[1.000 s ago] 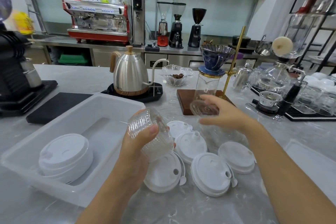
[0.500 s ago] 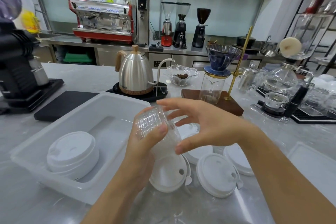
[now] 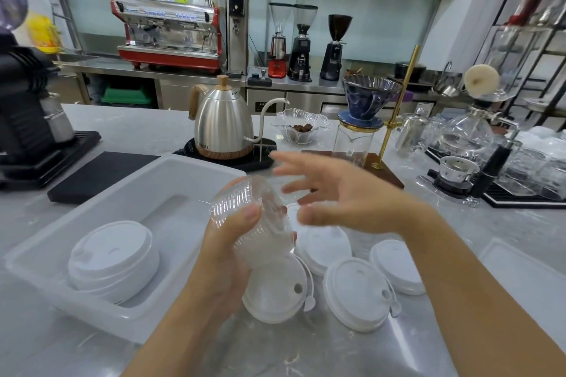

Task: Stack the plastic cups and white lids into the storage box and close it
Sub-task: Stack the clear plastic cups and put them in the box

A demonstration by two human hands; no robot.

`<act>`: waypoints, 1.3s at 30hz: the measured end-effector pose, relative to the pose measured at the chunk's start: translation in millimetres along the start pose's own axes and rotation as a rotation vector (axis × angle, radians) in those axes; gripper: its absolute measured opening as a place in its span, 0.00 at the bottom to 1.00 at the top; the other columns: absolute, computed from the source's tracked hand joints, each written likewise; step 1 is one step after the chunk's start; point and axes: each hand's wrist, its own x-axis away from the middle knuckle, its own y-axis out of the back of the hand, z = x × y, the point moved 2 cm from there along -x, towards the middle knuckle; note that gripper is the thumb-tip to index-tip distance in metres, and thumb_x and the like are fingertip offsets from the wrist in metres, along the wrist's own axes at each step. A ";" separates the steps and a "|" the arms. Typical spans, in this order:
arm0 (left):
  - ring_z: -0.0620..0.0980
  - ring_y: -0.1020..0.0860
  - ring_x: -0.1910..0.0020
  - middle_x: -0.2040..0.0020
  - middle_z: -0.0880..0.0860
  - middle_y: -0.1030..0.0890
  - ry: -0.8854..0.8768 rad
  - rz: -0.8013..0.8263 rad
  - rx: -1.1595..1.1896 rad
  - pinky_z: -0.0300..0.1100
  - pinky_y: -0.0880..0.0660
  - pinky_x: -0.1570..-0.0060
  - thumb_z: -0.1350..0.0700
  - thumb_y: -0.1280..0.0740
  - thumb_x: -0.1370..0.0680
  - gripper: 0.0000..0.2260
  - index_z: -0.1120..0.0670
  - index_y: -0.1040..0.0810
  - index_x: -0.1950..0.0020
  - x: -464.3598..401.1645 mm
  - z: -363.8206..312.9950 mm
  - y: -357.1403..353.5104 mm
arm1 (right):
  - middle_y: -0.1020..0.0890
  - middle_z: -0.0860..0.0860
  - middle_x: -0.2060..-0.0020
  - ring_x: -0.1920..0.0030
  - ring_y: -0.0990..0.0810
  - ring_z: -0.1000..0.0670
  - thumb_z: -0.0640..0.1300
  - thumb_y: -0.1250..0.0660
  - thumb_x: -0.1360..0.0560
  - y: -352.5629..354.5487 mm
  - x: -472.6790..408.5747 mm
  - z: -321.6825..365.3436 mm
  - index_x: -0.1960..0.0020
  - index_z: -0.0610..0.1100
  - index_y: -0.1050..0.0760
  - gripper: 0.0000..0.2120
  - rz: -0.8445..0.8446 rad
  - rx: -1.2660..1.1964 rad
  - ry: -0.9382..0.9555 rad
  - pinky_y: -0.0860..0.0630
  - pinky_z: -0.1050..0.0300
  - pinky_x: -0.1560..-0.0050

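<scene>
My left hand (image 3: 226,251) grips a stack of clear plastic cups (image 3: 254,223), tilted with the bottoms pointing up and left, above the counter. My right hand (image 3: 343,196) hovers just right of the cups, fingers spread and blurred, holding nothing. The white storage box (image 3: 171,174) lies open to the left with a stack of white lids (image 3: 113,257) inside. Several loose white lids lie on the counter below my hands, among them a lid under the cups (image 3: 275,294), a front lid (image 3: 358,294) and a right lid (image 3: 398,266).
The flat box lid (image 3: 526,272) rests on the counter at right. Behind the box stand a steel kettle (image 3: 223,125) on a black base, a glass dish of beans (image 3: 300,128) and a pour-over stand (image 3: 367,119). Glassware (image 3: 477,144) crowds the far right; a black grinder (image 3: 21,113) stands at left.
My right hand brought a clear cup from the pour-over stand to the stack in my left hand, then let go and drew slightly away with its fingers spread.
</scene>
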 end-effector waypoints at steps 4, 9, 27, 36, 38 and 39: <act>0.62 0.19 0.48 0.47 0.64 0.19 0.026 -0.075 -0.006 0.55 0.17 0.53 0.42 0.16 0.45 0.38 0.60 0.20 0.42 -0.9 4.4 4.2 | 0.21 0.60 0.39 0.40 0.20 0.59 0.53 0.29 0.26 43.6 17.6 -31.8 0.33 0.58 0.28 0.22 -0.225 0.121 -0.165 0.23 0.58 0.38; 0.67 0.21 0.48 0.44 0.65 0.19 0.060 -0.092 -0.040 0.52 0.16 0.55 0.40 0.17 0.46 0.49 0.67 0.26 0.34 1.2 5.2 3.1 | 0.29 0.52 0.28 0.30 0.29 0.49 0.57 0.23 0.32 58.6 33.2 -106.4 0.25 0.51 0.34 0.40 -0.080 0.572 -0.692 0.32 0.52 0.32; 0.69 0.21 0.48 0.45 0.67 0.20 0.060 -0.111 -0.052 0.51 0.17 0.56 0.40 0.17 0.45 0.50 0.67 0.27 0.33 3.7 3.9 2.1 | 0.32 0.50 0.25 0.28 0.31 0.48 0.53 0.21 0.33 50.2 36.0 -147.4 0.23 0.52 0.38 0.44 -0.094 0.474 -0.774 0.33 0.55 0.35; 0.68 0.22 0.48 0.45 0.67 0.20 0.073 -0.113 -0.034 0.50 0.17 0.57 0.40 0.17 0.46 0.49 0.68 0.26 0.34 3.5 4.0 1.6 | 0.32 0.50 0.26 0.29 0.30 0.47 0.52 0.21 0.33 49.1 34.1 -150.0 0.24 0.52 0.37 0.42 -0.102 0.436 -0.774 0.31 0.53 0.34; 0.68 0.22 0.49 0.46 0.67 0.20 0.072 -0.119 -0.033 0.49 0.17 0.58 0.40 0.16 0.46 0.49 0.68 0.26 0.35 3.4 4.3 1.4 | 0.32 0.50 0.26 0.29 0.30 0.47 0.52 0.21 0.33 50.0 34.5 -149.8 0.24 0.52 0.36 0.42 -0.097 0.441 -0.774 0.31 0.53 0.34; 0.68 0.22 0.50 0.46 0.67 0.20 0.072 -0.120 -0.033 0.49 0.17 0.58 0.40 0.16 0.46 0.49 0.68 0.26 0.35 3.2 4.4 1.5 | 0.32 0.50 0.26 0.29 0.30 0.47 0.53 0.21 0.33 50.8 34.7 -149.5 0.24 0.52 0.36 0.42 -0.101 0.446 -0.766 0.32 0.53 0.34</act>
